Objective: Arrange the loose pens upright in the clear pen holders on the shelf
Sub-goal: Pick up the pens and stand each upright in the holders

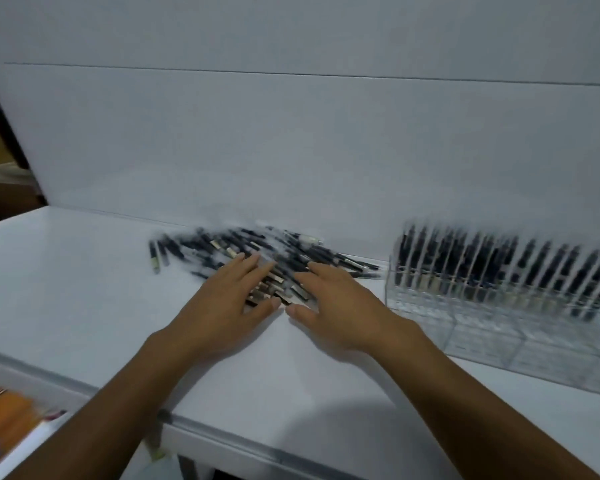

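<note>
1. The white, glossy flat shelf point(84, 289) is carrying everything, and its back edge is meeting a plain white wall.
2. The clear acrylic multi-compartment pen holder point(482, 337) is standing toward the shelf's right end, near the back edge. Its back rows are holding dark pens point(482, 268) upright, while its front compartments are looking empty, though blur is softening the detail.
3. The loose heap of dark-barrelled pens with pale gold bands point(243, 244) is lying flat at the middle of the back edge, just left of the holder. The barrels are fanning in mixed directions, many slanting from back-left to front-right, and a couple are straying off the heap's left side.
4. The left hand point(229, 306) is reaching over the heap's near-left part with its fingers point(253, 268) straight and spread, seemingly resting on the pens and gripping nothing.
5. The right hand point(340, 306) is lying over the near-right part, its fingers point(321, 271) likewise flat and holding nothing. The thumbs are almost meeting at the heap's near edge.
6. The pens are lying directly under and beyond both sets of fingertips. The right hand is sitting nearer the holder, so it is probably better placed to carry pens across and tip them upright.
</note>
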A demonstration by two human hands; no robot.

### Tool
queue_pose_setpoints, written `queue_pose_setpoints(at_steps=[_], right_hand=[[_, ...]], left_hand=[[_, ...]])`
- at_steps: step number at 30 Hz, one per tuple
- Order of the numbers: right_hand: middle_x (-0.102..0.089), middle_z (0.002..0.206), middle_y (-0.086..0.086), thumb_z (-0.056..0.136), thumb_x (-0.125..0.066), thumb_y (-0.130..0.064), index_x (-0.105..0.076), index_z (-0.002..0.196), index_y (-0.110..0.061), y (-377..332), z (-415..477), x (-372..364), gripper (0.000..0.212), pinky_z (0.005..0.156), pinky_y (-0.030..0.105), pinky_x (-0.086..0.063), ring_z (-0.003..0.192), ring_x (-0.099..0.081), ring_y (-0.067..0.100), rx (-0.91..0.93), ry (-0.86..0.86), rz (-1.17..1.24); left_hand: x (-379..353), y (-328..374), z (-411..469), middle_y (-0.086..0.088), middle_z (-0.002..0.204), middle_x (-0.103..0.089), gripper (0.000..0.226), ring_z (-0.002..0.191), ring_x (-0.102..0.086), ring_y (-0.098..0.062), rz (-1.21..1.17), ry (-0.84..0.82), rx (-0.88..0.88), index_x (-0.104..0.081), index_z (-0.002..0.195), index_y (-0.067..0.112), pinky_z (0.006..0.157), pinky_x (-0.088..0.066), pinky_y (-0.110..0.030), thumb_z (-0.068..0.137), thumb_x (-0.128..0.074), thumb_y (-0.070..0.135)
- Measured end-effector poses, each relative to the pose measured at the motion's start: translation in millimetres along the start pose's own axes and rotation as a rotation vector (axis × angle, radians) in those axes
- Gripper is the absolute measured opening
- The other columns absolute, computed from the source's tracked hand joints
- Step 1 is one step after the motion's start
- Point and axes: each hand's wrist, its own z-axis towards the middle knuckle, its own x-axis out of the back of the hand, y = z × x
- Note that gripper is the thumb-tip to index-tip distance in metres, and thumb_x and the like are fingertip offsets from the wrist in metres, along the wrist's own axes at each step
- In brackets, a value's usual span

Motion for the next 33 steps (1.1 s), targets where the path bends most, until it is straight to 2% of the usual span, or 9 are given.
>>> queue_pose_setpoints(at_steps=[3,8,12,15,18,23,27,31,33], right_hand=[[-0.015,0.163,0.001,0.098,-0.038,-0.055,-0.024,0.152,-0.029,2.3,8.9,-20.2,0.062,0.120,0.037,-0.017,0.149,-0.008,0.019,-0.034,-0.009,-0.020],[-0.048,0.141,-0.004,0.099,-0.043,-0.048,-0.048,0.139,-0.028,0.5,12.9,-28.7,0.045,0.103,0.035,-0.032,0.131,-0.036,0.020,-0.017,0.136,-0.121],[-0.058,0.121,-0.003,0.096,-0.052,-0.039,-0.061,0.125,-0.026,0.1,16.8,-29.5,0.032,0.087,0.030,-0.037,0.114,-0.046,0.019,-0.015,0.222,-0.084],[-0.060,0.110,-0.003,0.094,-0.056,-0.036,-0.063,0.118,-0.025,0.8,18.7,-32.1,0.027,0.078,0.028,-0.039,0.105,-0.050,0.017,-0.030,0.246,-0.034],[-0.061,0.103,-0.005,0.093,-0.057,-0.036,-0.065,0.113,-0.026,2.1,18.9,-33.2,0.024,0.074,0.027,-0.039,0.096,-0.054,0.016,-0.048,0.247,0.013],[-0.063,0.079,-0.008,0.091,-0.062,-0.039,-0.067,0.093,-0.025,0.9,15.7,-32.5,0.015,0.068,0.030,-0.047,0.076,-0.057,0.014,-0.091,0.252,0.170],[-0.067,0.071,-0.004,0.092,-0.064,-0.032,-0.068,0.091,-0.025,0.0,14.4,-31.4,0.008,0.069,0.029,-0.052,0.064,-0.063,0.007,-0.134,0.245,0.412],[-0.066,0.076,0.001,0.090,-0.068,-0.027,-0.067,0.086,-0.028,-2.4,16.1,-34.3,0.004,0.077,0.037,-0.056,0.073,-0.065,0.022,-0.210,0.215,0.673],[-0.064,0.072,0.003,0.089,-0.068,-0.027,-0.072,0.085,-0.024,-3.7,16.6,-34.6,0.006,0.068,0.036,-0.058,0.067,-0.061,0.028,-0.256,0.204,0.843]], left_hand=[[1.6,-10.3,-5.5,0.019,0.159,0.002,0.073,0.144,0.010,0.001,-0.024,-0.078,0.048,-0.013,0.152,0.038,0.116,0.002,-0.024,0.088,-0.030,0.070],[-6.3,-19.3,-12.7,0.019,0.158,-0.001,0.060,0.143,0.012,0.004,-0.100,-0.037,-0.002,-0.024,0.150,0.035,0.119,-0.003,-0.025,0.095,-0.041,0.054],[-4.2,-23.6,-11.6,0.016,0.152,-0.028,0.043,0.143,-0.018,-0.003,-0.094,0.073,-0.067,-0.051,0.138,0.029,0.115,-0.018,-0.021,0.095,-0.056,0.031],[1.3,-26.7,-6.5,0.012,0.131,-0.052,0.033,0.121,-0.048,-0.007,-0.079,0.111,-0.122,-0.065,0.124,0.025,0.100,-0.042,-0.026,0.092,-0.063,0.022],[6.0,-31.0,-0.4,0.010,0.114,-0.059,0.028,0.107,-0.053,-0.009,-0.033,0.065,-0.208,-0.068,0.117,0.024,0.091,-0.047,-0.030,0.090,-0.064,0.017],[19.5,-32.3,12.4,0.013,0.117,-0.058,0.032,0.112,-0.045,-0.008,0.080,-0.069,-0.237,-0.064,0.122,0.031,0.090,-0.044,-0.032,0.092,-0.062,0.021],[29.9,-31.7,25.7,0.013,0.114,-0.055,0.032,0.111,-0.045,-0.008,0.138,-0.201,-0.286,-0.062,0.121,0.029,0.085,-0.039,-0.023,0.091,-0.063,0.020],[35.2,-32.9,37.2,0.018,0.105,-0.051,0.025,0.103,-0.051,-0.007,0.119,-0.319,-0.289,-0.062,0.114,0.031,0.085,-0.042,-0.026,0.090,-0.063,0.022],[37.2,-31.9,41.2,0.018,0.104,-0.052,0.022,0.097,-0.051,-0.005,0.130,-0.354,-0.283,-0.062,0.110,0.033,0.082,-0.042,-0.026,0.090,-0.063,0.025]])
